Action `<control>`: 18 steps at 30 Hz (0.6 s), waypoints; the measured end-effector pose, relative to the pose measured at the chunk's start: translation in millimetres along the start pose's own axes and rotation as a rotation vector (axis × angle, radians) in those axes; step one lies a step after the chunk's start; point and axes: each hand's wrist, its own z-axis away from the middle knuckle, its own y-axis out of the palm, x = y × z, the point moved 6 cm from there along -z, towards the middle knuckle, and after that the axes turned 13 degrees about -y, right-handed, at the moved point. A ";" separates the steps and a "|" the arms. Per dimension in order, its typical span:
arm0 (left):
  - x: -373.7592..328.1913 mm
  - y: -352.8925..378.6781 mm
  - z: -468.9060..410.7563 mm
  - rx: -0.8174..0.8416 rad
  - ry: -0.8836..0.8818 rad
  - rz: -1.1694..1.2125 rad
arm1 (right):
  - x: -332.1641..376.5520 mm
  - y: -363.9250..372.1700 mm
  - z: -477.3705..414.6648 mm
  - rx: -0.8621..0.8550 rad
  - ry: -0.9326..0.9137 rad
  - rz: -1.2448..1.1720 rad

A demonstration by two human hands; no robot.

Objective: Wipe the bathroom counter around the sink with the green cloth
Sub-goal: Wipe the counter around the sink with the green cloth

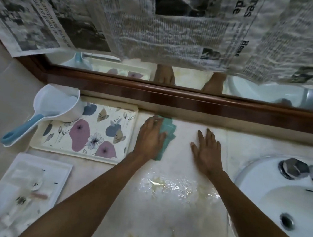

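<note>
Two hands flat on a wet white marble table (170,216).
A floral rectangular tray (85,130) lies left of the left hand (150,137), which presses straight-fingered on the crumpled green cloth (169,131) under its fingers; the right hand (206,152) rests spread and empty, with the white ceramic sink (278,198) to its right.
</note>
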 end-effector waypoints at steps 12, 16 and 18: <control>30.6 38.1 -4.9 0.117 0.077 -0.423 | -4.3 11.3 4.9 -0.089 -0.018 0.007; 4.0 45.9 -19.1 0.048 -0.269 -0.418 | -12.9 7.5 4.9 -0.054 -0.074 -0.010; -33.9 70.9 -10.7 0.075 -0.257 -0.374 | -23.2 1.0 7.4 -0.042 -0.113 -0.014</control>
